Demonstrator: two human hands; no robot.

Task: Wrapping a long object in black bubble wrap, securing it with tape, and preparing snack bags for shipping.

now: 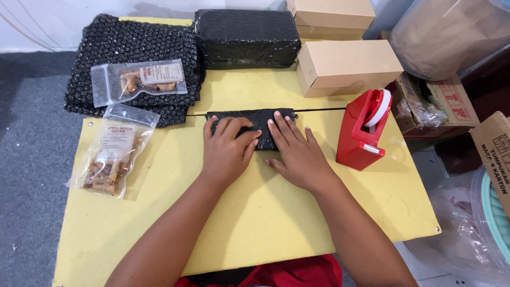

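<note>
Two hands, left hand point(227, 151) and right hand point(295, 154), press spread fingers flat on a black-wrapped parcel point(254, 121); red tape dispenser point(362, 130) at three o'clock on the yellow worktop point(255, 223).

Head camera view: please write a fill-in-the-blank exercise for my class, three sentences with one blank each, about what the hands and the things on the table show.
1. Both hands, the left hand and the right hand, press flat on a small ____ wrapped parcel.
2. The tape dispenser beside the right hand is ____ in colour.
3. The table has a ____ top.

Missing words: black; red; yellow
</note>
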